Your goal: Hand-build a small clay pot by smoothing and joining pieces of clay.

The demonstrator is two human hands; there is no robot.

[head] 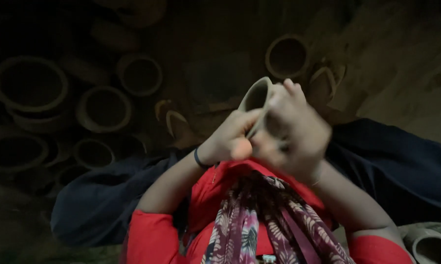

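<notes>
Both my hands are raised together over my lap around a small grey clay cup [256, 95], its open mouth turned to the upper left. My right hand [294, 133] wraps the cup's body from the right and grips it. My left hand [229, 139], a dark band on its wrist, presses against the cup's lower left side with fingers closed; a thin pale strip shows between the two hands, and I cannot tell what it is. Motion blur smears the fingers.
Several round clay pots [103, 108] lie on the dark floor at the left, and another pot [286, 56] lies beyond my hands. A pair of sandals [175, 122] sits on the floor. My knees in dark blue cloth [396, 166] spread to both sides. A pale pot [430, 247] sits at the lower right.
</notes>
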